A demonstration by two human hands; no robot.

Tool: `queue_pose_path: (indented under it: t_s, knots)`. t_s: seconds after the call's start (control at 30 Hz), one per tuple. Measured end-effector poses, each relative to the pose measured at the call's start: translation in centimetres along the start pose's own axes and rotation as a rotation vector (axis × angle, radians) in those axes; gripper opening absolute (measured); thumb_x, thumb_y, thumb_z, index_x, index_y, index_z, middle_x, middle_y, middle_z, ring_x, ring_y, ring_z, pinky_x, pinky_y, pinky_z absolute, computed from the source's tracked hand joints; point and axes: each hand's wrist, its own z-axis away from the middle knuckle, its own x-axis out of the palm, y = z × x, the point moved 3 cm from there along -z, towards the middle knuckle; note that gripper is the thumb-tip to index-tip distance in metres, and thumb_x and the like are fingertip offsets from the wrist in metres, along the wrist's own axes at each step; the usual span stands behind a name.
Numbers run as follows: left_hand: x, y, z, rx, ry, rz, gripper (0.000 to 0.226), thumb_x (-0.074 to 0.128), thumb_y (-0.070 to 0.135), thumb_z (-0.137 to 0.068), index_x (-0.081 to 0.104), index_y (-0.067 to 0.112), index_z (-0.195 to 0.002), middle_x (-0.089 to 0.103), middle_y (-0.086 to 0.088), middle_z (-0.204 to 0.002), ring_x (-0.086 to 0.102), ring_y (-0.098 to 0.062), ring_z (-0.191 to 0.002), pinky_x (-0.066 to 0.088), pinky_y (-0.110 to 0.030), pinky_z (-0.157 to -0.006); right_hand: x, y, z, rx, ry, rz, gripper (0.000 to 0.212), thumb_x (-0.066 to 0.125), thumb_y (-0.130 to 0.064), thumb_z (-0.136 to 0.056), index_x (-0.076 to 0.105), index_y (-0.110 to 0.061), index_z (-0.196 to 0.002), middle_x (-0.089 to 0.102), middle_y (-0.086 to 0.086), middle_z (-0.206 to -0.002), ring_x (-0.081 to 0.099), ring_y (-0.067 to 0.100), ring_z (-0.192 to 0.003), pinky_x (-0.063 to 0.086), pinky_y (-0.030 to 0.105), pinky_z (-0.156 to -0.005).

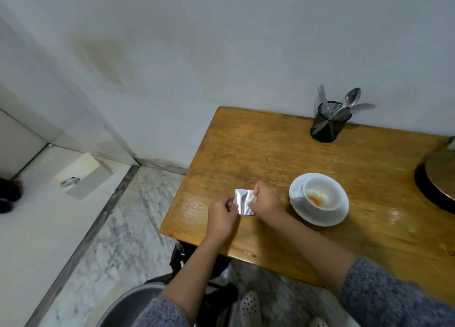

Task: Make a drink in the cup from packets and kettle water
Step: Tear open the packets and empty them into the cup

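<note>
A small silver foil packet [242,202] is held over the left end of the wooden table [258,149]. My left hand [221,216] pinches its left edge and my right hand [267,201] pinches its right edge. To the right, a white cup [325,198] stands on a white saucer [320,218]. White and orange powder lies in the bottom of the cup. At the right edge of the frame the kettle [438,179] shows only in part, a metal body on a dark base.
A black mesh holder [328,123] with spoons and forks stands at the back of the table by the wall. A round metal bin [133,307] and dark bag sit on the marble floor below the table's near-left corner. A pale box [86,176] lies on the floor to the left.
</note>
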Motion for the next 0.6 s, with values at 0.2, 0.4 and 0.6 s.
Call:
queue_pose_path:
  t_s: [0.2,0.4,0.6]
  knots:
    - [0.9,-0.6,0.8,0.090,-0.016,-0.141,0.021,0.049,0.011,-0.086,0.067,0.005,-0.096,0.069,-0.014,-0.093,0.056,-0.017,-0.078,0.035,-0.021,-0.066,2.1,1.4,0.8,-0.152,-0.092,0.145,0.022,0.058,-0.005,-0.079,0.053,-0.011,-0.100,0.045,0.012,-0.114,0.047,0.027,-0.104,0.028,0.022,-0.071]
    - [1.8,0.2,1.7,0.056,-0.053,-0.221,0.022,0.044,0.002,-0.083,0.061,0.003,-0.098,0.052,-0.008,-0.094,0.047,-0.017,-0.077,0.031,-0.019,-0.064,1.9,2.1,1.9,-0.226,-0.047,0.215,0.028,0.054,-0.009,-0.080,0.058,-0.008,-0.108,0.036,0.016,-0.125,0.046,0.033,-0.107,0.036,0.028,-0.081]
    - [2.3,2.0,1.4,0.087,0.015,-0.357,0.023,0.045,-0.005,-0.078,0.056,0.001,-0.098,0.055,-0.017,-0.105,0.053,-0.031,-0.091,0.040,-0.032,-0.072,-2.7,0.9,5.1,-0.486,-0.104,0.317,0.031,0.048,-0.010,-0.083,0.052,-0.005,-0.114,0.039,0.014,-0.128,0.042,0.031,-0.119,0.044,0.041,-0.093]
